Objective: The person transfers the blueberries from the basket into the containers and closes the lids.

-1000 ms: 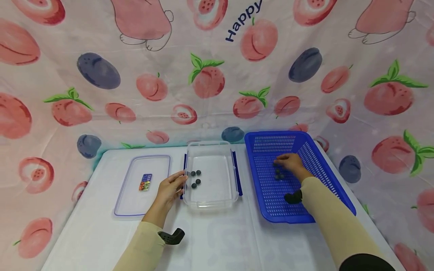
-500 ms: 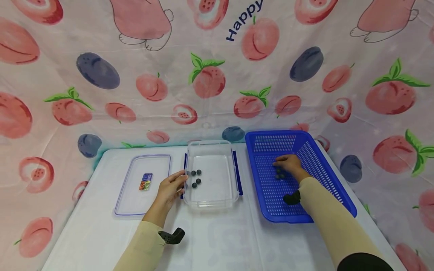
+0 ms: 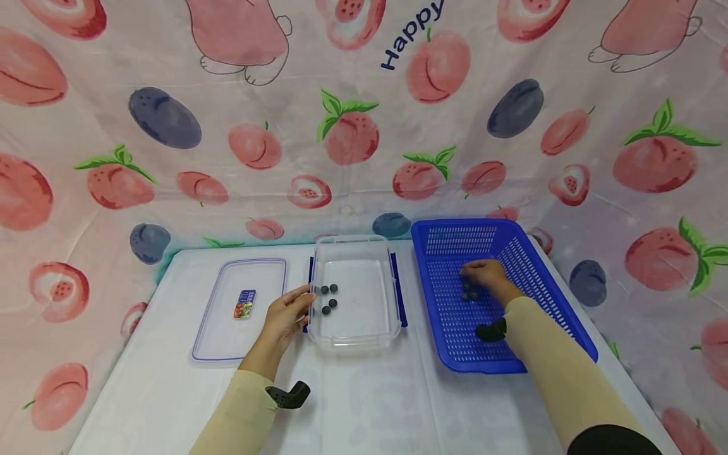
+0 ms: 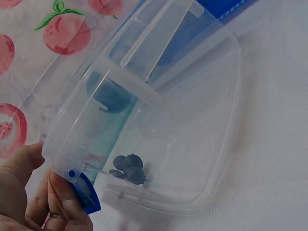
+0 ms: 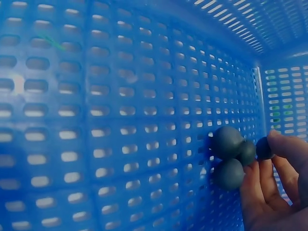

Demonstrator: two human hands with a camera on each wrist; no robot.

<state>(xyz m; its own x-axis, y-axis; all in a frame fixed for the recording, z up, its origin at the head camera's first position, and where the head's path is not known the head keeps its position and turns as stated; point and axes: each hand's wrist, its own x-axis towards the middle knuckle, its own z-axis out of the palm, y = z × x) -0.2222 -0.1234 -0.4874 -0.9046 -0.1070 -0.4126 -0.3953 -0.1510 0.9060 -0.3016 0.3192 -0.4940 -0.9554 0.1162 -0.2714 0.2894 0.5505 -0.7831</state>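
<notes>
My left hand [image 3: 284, 316] grips the left rim of a clear plastic box [image 3: 355, 342], thumb above and fingers below by the blue side latch [image 4: 86, 193]. Several blueberries [image 3: 332, 304] lie on the box floor near that side. Inside the blue slotted basket [image 3: 455, 357], my right hand [image 3: 488, 275] pinches a blueberry [image 5: 264, 148] between thumb and fingers, best seen in the right wrist view. Next to the fingertips, a small cluster of other blueberries [image 5: 227, 143] rests on the basket floor.
A clear lid with a blue rim [image 3: 196, 344] lies flat left of the box, bearing a small colourful label [image 3: 244, 304]. Everything stands on a white-covered table [image 3: 364, 404]. Behind it hangs a fruit-print cloth [image 3: 352, 202].
My right hand has shifted only slightly over the blueberries in the basket. The left hand and the box have kept their places.
</notes>
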